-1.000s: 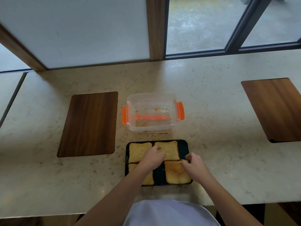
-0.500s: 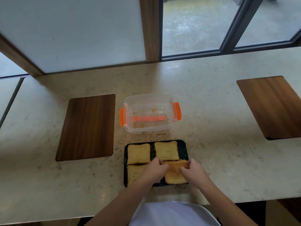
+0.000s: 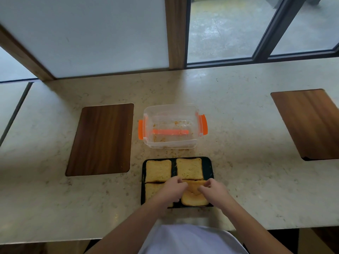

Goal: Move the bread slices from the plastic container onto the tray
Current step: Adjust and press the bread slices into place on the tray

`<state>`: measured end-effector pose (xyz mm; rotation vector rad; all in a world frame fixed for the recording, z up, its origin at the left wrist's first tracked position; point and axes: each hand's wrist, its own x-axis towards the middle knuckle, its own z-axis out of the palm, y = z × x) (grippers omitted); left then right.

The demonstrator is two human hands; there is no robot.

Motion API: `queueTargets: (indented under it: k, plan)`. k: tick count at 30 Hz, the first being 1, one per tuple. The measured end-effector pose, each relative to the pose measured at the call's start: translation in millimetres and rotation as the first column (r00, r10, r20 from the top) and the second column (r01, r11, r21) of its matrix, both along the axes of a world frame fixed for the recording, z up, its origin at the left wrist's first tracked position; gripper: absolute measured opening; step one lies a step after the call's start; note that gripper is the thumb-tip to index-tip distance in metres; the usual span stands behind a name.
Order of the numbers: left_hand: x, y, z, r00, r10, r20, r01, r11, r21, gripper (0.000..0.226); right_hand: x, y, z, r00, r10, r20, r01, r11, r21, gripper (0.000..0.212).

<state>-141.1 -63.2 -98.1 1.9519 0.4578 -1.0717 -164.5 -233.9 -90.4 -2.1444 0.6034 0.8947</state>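
A black tray (image 3: 208, 167) lies near the counter's front edge and carries several toasted bread slices. Two slices (image 3: 158, 170) (image 3: 189, 168) lie flat in its far row. A third slice (image 3: 149, 191) at the near left is partly covered by my left hand (image 3: 173, 188). The near-right slice (image 3: 194, 197) is bent upward at its far edge, pinched between my left hand and my right hand (image 3: 213, 189). Beyond the tray stands the clear plastic container (image 3: 172, 126) with orange clips, holding only crumbs.
A dark wooden board (image 3: 100, 139) is set into the marble counter at the left, another board (image 3: 310, 123) at the right. Crumbs lie between container and tray. A wall and window frames rise behind the counter.
My left hand came back from the far slices to the near-right slice. Both hands now pinch its far edge, and that edge has lifted and folded.
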Motion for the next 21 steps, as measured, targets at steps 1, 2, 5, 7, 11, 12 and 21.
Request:
queueTargets:
  k: [1,2,5,7,11,12,21]
  plan:
    - [0,3,0,1.000,-0.003,0.003,0.003,1.000,0.014,0.011,0,3,0,1.000,0.000,-0.005,0.000,1.000,0.013,0.035]
    - [1,6,0,1.000,-0.009,0.004,0.009,1.000,0.024,0.012,0,6,-1,1.000,0.003,-0.008,-0.003,1.000,0.022,0.035]
    - [2,12,0,0.999,-0.032,-0.001,0.032,0.999,0.036,0.013,-1,12,-2,1.000,0.015,-0.011,-0.015,0.999,0.032,0.034]
    - [2,14,1,0.999,-0.041,-0.013,0.042,0.998,0.036,0.013,-1,14,-3,1.000,0.028,-0.005,-0.028,0.999,0.028,0.034]
    - [4,16,5,0.998,-0.053,-0.029,0.054,0.998,0.028,0.019,2,11,-3,1.000,0.006,-0.008,-0.006,0.999,0.033,0.032]
    - [7,16,6,0.998,-0.046,-0.029,0.047,0.999,0.025,0.021,3,8,-2,1.000,-0.002,0.000,0.002,1.000,0.031,0.032]
    - [23,2,13,0.999,0.048,-0.004,-0.048,0.999,0.014,0.066,21,7,-8,0.993,-0.088,0.083,0.081,0.993,0.084,0.059]
